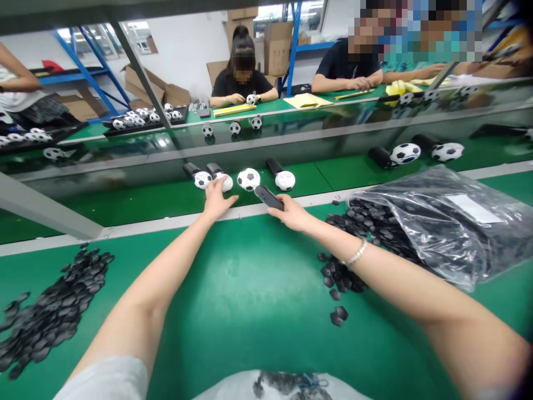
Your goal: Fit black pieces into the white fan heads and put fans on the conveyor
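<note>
My right hand [293,214] is closed around the black handle of a football-shaped device [249,179]; its black-and-white ball head points away from me over the green belt. My left hand [217,200] reaches over the metal edge, fingers resting on the white head of another football-shaped device [226,184], thumb stretched apart from them. That one lies on the belt, its black handle pointing away. Left of it lies a similar device [202,179], partly beside my fingers. Another device [285,180], with a mostly white head, lies to the right, near my right hand.
A heap of small black pieces [54,311] lies at left on the green table [245,289]. More black pieces [370,222] spill from a clear plastic bag [466,228] at right. Metal posts [45,205] frame the belt [137,203]. Several people sit opposite, near trays of football heads [145,119].
</note>
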Available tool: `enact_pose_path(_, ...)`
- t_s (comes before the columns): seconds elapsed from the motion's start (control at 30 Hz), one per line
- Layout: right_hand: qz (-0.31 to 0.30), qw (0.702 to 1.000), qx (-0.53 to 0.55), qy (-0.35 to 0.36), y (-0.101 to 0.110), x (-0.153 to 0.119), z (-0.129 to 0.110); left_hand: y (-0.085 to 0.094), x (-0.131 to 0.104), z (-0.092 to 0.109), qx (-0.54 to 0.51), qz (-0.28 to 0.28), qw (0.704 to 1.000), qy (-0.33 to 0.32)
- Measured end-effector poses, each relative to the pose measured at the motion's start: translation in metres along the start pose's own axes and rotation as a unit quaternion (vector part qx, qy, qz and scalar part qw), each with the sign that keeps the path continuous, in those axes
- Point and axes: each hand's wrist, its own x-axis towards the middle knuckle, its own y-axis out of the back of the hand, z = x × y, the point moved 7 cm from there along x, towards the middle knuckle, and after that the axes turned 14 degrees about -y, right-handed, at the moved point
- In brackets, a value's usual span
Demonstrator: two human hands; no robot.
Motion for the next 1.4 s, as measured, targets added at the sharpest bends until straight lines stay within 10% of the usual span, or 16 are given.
enact_pose_path(0.2,0.087,0.994,-0.029,-0.066,-0.014,0.07,-0.041,-0.022,0.034,-0.004,0.083,-0.007,0.996,0.002)
enact_pose_path(0.33,0.08,0.995,-0.051,0.009,-0.003,0.064,-0.038,-0.015,0.036,0.02,0.108,-0.033,0.992,-0.058)
enact_pose_path(0.5,0.05,0.989,-0.043,0.133,0.049,0.0,0.015,0.022,-0.019,0.101,0.117,-0.108,0.972,-0.175)
enact_pose_path(0.73,0.02,0.991,-0.123,0.056,0.078,-0.05,0.092,0.027,-0.117,0.19,0.204,-0.25,0.911,-0.257)
enact_pose_path(1.07,0.11,0.914,-0.372,0.119,0.065,-0.037,0.088,0.008,-0.126,0.154,0.101,-0.41,0.842,-0.335)
enact_pose_path(1.4,0.116,0.923,-0.355,0.094,0.058,-0.043,0.086,-0.017,-0.134,0.162,0.214,-0.278,0.916,-0.194)
